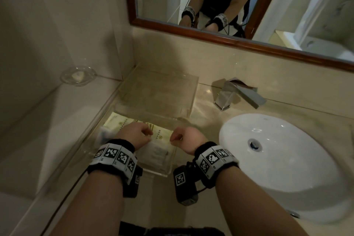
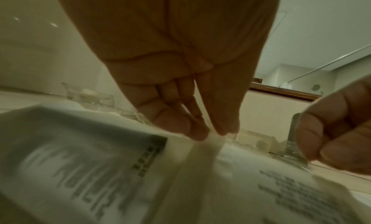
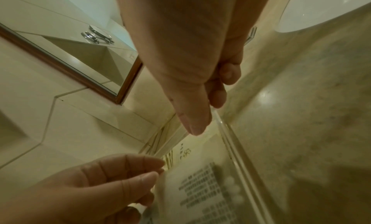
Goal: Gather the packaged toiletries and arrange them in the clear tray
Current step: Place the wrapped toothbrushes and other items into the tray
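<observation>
Pinching a white sachet [image 1: 153, 149] over the clear tray [image 1: 168, 172], lower centre of the head view: left hand [image 1: 137, 134] at its left top corner, right hand [image 1: 184, 138] at the right corner. Cream packets [image 1: 122, 123] lie in the tray beyond. Second clear tray [image 1: 193, 90] sits behind, near the backsplash; sink [image 1: 277, 159] occupies the right, counter strip between.

Left wrist view: fingertips [image 2: 200, 133] closed together on the sachet's folded edge, centre frame.

Right wrist view: thumb [image 3: 192, 121] extended over the tray's wall; grip contact hidden, fingers curled.
</observation>
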